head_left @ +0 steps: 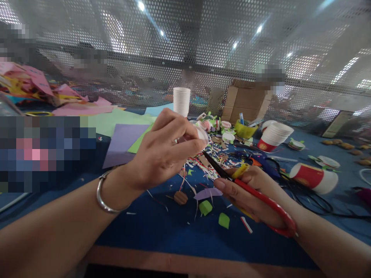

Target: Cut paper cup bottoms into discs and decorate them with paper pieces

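My left hand [165, 148], with a silver bangle at its wrist, is raised over the table and pinches a small white round paper piece [202, 133], partly hidden by the fingers. It looks like the base of a paper cup. My right hand [252, 197] grips red-handled scissors [265, 202], whose dark blades [214, 164] point up and left, just below the left fingertips. Something yellow [240, 170] shows by the right fingers; its kind is unclear. Under the hands lie paper scraps [213, 166], a brown cardboard piece [181, 197] and green paper cuttings [224, 220].
A stack of white cups [181, 101] stands behind my left hand. At right are red-and-white paper cups [308, 177], a dark cable [315, 206] and a yellow-green container [245, 129]. Coloured paper sheets [124, 139] lie at left. A cardboard box [245, 102] stands by the perforated metal screen [162, 50].
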`<state>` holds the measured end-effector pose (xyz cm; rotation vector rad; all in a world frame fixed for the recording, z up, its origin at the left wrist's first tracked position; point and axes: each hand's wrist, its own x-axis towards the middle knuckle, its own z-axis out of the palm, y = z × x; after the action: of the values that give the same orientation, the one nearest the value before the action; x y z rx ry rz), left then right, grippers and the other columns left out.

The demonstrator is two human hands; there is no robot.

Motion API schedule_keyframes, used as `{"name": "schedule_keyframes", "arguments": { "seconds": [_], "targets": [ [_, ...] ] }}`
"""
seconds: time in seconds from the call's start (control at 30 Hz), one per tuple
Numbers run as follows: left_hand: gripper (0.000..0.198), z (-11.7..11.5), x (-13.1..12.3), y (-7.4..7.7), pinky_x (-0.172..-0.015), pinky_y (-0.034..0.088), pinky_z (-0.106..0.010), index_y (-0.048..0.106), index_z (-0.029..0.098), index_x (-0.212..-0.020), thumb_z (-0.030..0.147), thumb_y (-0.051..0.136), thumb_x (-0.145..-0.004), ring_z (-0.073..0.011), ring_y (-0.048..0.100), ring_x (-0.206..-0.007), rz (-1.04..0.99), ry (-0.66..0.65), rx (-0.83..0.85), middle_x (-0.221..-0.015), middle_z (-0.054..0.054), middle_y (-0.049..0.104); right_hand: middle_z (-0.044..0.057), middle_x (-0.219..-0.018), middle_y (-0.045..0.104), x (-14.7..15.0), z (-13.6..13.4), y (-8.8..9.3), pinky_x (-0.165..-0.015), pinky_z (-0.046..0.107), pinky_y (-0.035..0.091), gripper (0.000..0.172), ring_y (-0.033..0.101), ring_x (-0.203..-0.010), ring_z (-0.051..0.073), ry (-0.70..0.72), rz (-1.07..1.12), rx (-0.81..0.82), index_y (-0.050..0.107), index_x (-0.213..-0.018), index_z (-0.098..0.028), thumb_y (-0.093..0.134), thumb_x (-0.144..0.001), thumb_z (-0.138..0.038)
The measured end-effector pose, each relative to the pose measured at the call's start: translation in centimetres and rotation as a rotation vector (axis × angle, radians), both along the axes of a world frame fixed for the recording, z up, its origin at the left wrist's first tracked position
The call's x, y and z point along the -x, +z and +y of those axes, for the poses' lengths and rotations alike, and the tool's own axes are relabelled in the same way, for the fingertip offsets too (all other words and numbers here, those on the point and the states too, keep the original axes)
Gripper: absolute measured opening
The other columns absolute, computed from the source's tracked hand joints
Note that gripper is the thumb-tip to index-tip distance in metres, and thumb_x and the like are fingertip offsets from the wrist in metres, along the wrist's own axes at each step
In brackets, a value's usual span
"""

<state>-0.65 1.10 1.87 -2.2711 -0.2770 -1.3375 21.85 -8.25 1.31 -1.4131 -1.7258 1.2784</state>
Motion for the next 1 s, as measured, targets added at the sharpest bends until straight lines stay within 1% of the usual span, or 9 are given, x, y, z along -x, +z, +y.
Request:
{"name": "schedule_keyframes", "arguments": {
  "seconds": [0.07,0.2,0.3,0.4,0.47,0.53,0.6,0.83,1.0],
  "targets": [
    [0.018,0.1,0.0,0.0,-0.079,0.049,-0.037,0.069,0.026,-0.095,0.009,0.063,-0.091,-0.0192,0.056,-0.086,0.008,0.007,0.051,-0.091,-0.002,0.07,-0.007,-0.039,0.042,-0.2,0.2,-0.1,-0.034,0.021,0.02,0.052,0.033,-0.032,0.006,0.013,-0.013,0.001,0.049,-0.061,-0.02,0.067,-0.088,-0.062],
    [0.031,0.1,-0.1,-0.5,-0.086,0.047,-0.041,0.068,0.026,-0.102,0.002,0.057,-0.086,-0.0191,0.061,-0.09,-0.002,0.017,0.345,-0.096,-0.002,0.071,-0.007,-0.037,0.04,-0.5,0.7,-0.3,-0.036,0.022,0.025,0.055,0.036,-0.032,0.008,0.02,-0.04,0.036,0.048,-0.059,-0.021,0.067,-0.085,-0.065],
    [0.02,0.2,-0.4,-1.0,-0.085,0.049,-0.038,0.066,0.023,-0.097,0.007,0.061,-0.085,-0.0192,0.062,-0.092,-0.072,0.038,0.591,-0.095,-0.003,0.07,-0.006,-0.039,0.042,-0.7,1.0,-0.3,-0.036,0.023,0.029,0.052,0.037,-0.033,0.009,-0.033,-0.082,0.025,0.054,-0.065,-0.021,0.066,-0.084,-0.068],
    [0.016,0.6,-0.5,-1.4,-0.072,0.051,-0.029,0.063,0.02,-0.097,0.013,0.067,-0.083,-0.0158,0.061,-0.083,-0.202,0.063,0.87,-0.093,-0.001,0.069,-0.004,-0.047,0.049,-1.5,1.9,-0.3,-0.042,0.023,0.034,0.051,0.044,-0.042,0.011,-0.091,-0.278,-0.198,0.057,-0.068,-0.021,0.066,-0.083,-0.069],
    [0.016,0.9,-0.6,-1.5,-0.063,0.049,-0.025,0.062,0.018,-0.095,0.014,0.069,-0.081,-0.013,0.059,-0.074,-0.247,0.065,0.983,-0.089,0.0,0.069,-0.001,-0.056,0.055,-2.6,3.0,-0.3,-0.05,0.025,0.039,0.053,0.053,-0.053,0.014,-0.123,-0.551,-0.393,0.054,-0.065,-0.021,0.065,-0.082,-0.07],
    [0.015,1.0,-0.7,-1.6,-0.058,0.045,-0.023,0.061,0.018,-0.091,0.015,0.069,-0.08,-0.0116,0.057,-0.067,-0.242,0.07,1.028,-0.082,0.001,0.067,0.001,-0.052,0.054,-4.0,4.1,-0.4,-0.05,0.028,0.036,0.055,0.053,-0.05,0.016,-0.083,-0.943,-0.399,0.052,-0.065,-0.022,0.055,-0.087,-0.073],
    [0.013,1.0,-0.8,-1.7,-0.056,0.044,-0.022,0.061,0.018,-0.091,0.016,0.068,-0.081,-0.0118,0.058,-0.067,-0.229,0.06,1.061,-0.082,0.001,0.067,0.004,-0.053,0.057,-5.5,5.1,-0.5,-0.052,0.031,0.036,0.054,0.053,-0.049,0.018,-0.057,-1.035,-0.373,0.054,-0.066,-0.022,0.056,-0.087,-0.071],
    [0.008,0.2,-1.2,-2.2,-0.058,0.048,-0.023,0.064,0.018,-0.092,0.019,0.067,-0.084,-0.0118,0.058,-0.067,-0.127,0.02,1.072,-0.08,0.0,0.066,0.012,-0.079,0.073,-7.9,5.5,-1.2,-0.06,0.035,0.041,0.043,0.068,-0.07,0.029,0.02,-1.124,-0.332,0.071,-0.093,-0.019,0.063,-0.087,-0.061],
    [0.011,-0.1,-1.3,-2.2,-0.053,0.051,-0.023,0.064,0.019,-0.094,0.018,0.068,-0.083,-0.0112,0.06,-0.06,-0.115,-0.023,1.17,-0.08,0.0,0.065,0.004,-0.071,0.07,-7.3,4.8,-0.8,-0.055,0.03,0.038,0.034,0.063,-0.06,0.02,0.138,-1.036,-0.255,0.069,-0.116,-0.018,0.06,-0.09,-0.038]
  ]
}}
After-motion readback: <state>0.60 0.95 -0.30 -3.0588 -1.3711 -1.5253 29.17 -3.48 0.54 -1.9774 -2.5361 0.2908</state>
